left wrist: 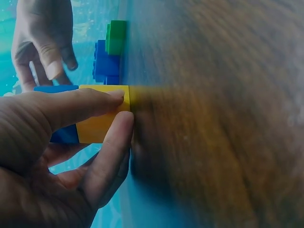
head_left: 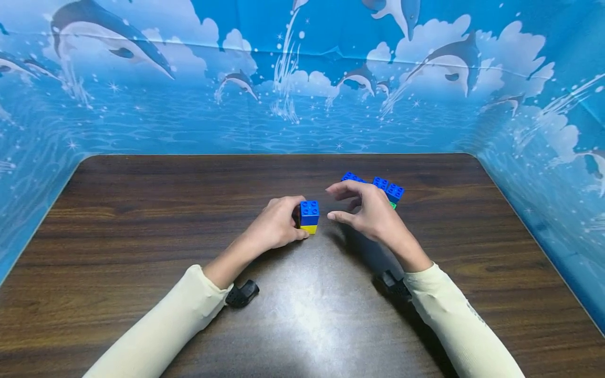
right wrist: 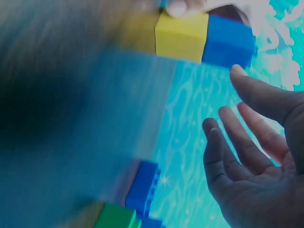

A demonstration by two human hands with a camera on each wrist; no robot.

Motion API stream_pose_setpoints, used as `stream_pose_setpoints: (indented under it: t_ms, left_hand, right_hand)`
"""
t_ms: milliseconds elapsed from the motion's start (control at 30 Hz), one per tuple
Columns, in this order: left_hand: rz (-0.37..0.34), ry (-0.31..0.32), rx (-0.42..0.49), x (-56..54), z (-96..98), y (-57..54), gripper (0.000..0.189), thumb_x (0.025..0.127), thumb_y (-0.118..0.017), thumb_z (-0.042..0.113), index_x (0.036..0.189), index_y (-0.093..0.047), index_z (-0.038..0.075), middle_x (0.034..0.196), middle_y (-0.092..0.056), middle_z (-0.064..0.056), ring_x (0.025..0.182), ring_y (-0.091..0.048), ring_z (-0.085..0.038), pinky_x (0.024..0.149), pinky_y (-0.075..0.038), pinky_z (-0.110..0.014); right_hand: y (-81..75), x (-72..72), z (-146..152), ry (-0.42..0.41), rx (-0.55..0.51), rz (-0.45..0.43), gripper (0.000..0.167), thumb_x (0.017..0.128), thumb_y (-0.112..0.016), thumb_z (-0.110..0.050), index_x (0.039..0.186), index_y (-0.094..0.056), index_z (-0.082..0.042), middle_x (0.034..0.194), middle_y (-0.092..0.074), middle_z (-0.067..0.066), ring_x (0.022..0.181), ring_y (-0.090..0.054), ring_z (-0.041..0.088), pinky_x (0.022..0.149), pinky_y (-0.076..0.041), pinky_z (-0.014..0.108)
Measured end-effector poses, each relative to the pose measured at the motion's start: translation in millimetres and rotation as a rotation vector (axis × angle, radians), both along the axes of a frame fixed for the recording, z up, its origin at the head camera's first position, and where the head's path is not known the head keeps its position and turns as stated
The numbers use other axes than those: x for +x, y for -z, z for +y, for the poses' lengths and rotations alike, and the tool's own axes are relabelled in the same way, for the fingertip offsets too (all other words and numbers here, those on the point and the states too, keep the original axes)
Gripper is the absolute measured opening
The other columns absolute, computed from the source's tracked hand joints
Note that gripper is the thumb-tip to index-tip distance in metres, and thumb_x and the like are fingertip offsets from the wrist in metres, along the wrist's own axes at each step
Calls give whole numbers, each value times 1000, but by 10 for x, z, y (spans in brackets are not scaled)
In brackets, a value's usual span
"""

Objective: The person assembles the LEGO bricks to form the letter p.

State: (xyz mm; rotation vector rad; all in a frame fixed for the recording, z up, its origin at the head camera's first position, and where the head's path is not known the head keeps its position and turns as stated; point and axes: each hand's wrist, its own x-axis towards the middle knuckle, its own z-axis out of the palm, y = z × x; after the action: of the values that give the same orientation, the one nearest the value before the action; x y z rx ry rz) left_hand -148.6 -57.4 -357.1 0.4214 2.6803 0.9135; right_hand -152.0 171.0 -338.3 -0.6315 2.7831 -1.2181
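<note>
A two-block stack stands near the middle of the table, a blue toy brick (head_left: 309, 214) on top of a yellow toy brick (head_left: 309, 229). My left hand (head_left: 280, 223) holds it from the left side. In the left wrist view, the thumb and fingers of that hand (left wrist: 61, 128) pinch the yellow brick (left wrist: 97, 127) low down by the tabletop. To the right of the stack, my right hand (head_left: 371, 210) hovers with parted, bent fingers and a gap between thumb and forefinger. It touches neither brick, as the right wrist view shows beside the blue brick (right wrist: 229, 42).
Behind the right hand lie several more bricks, among them blue bricks (head_left: 380, 182) and a green brick (head_left: 393, 206), partly hidden by that hand. The dark wooden table (head_left: 189, 178) ends at the back against a blue dolphin-print sheet (head_left: 302, 121).
</note>
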Motion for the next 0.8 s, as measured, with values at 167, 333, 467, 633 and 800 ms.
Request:
stream_pose_setpoints:
  t_ms: [167, 333, 467, 633, 800]
  left_hand:
    - [-42, -8, 36, -22, -29, -43, 60, 85, -94, 16, 136, -64, 7, 115, -71, -13, 92, -68, -24, 81, -60, -35]
    - [-35, -10, 75, -34, -60, -89, 62, 85, -94, 19, 138, -64, 9, 119, -71, -12, 94, -67, -23, 83, -57, -36]
    - [-9, -11, 99, -30, -72, -131, 61, 84, -95, 22, 136, -66, 12, 117, -74, -11, 91, -67, -21, 80, -56, -35]
    - [-5, -12, 144, -16, -85, -182, 59, 85, -95, 25, 136, -68, 17, 118, -73, -11, 92, -69, -22, 73, -58, -33]
    - [-10, -6, 193, -15, -83, -181, 54, 87, -93, 25, 135, -70, 19, 120, -73, -12, 92, -69, -24, 67, -58, -31]
  right_hand:
    - [-52, -91, 156, 56, 66, -44, 43, 93, -85, -8, 134, -71, -6, 132, -74, 18, 123, -71, 38, 101, -60, 54]
    - [-145, -165, 363, 99, 150, -67, 37, 98, -80, -10, 133, -71, -4, 132, -74, 19, 113, -74, 38, 94, -62, 53]
    - [-235, -204, 547, 134, 228, -118, 34, 100, -77, -10, 133, -71, -4, 133, -74, 19, 111, -75, 38, 84, -64, 50]
    - [-298, -222, 706, 177, 320, -200, 36, 103, -73, -11, 138, -69, -3, 138, -70, 23, 118, -72, 42, 81, -64, 46]
    - [-305, -231, 784, 205, 361, -235, 37, 104, -71, -9, 139, -67, -1, 138, -68, 28, 118, -71, 44, 77, -63, 44]
